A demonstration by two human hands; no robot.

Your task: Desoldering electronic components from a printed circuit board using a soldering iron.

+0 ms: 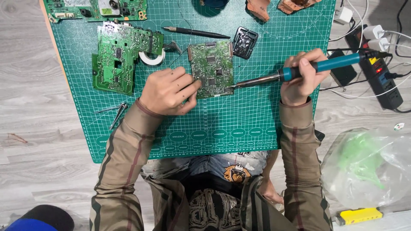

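While the left hand point(168, 91) lay knuckles-up on the green gridded cutting mat point(239, 124), its bent fingers pressed on the left edge of a small square green circuit board point(212, 68) lying flat near the mat's middle. The right hand point(303, 77) was wrapped firmly around the teal and black handle of a soldering iron point(299, 70), whose long metal tip touched the small board's lower right corner. A black cable ran from the iron's handle toward a black power strip point(383, 72) on the grey wooden floor off the mat's right edge. Left of the small board lay a larger irregular green circuit board point(117, 57), and a white roll of tape point(153, 57) sat just beside that. Above the small board lay a thin black pen-like tool point(195, 32), and a small black square part point(245, 42) sat near its upper right corner. Metal tweezers point(116, 112) rested near the mat's lower left area. A crumpled clear plastic bag with green contents point(368, 167) lay on the floor beyond the mat's lower right corner.
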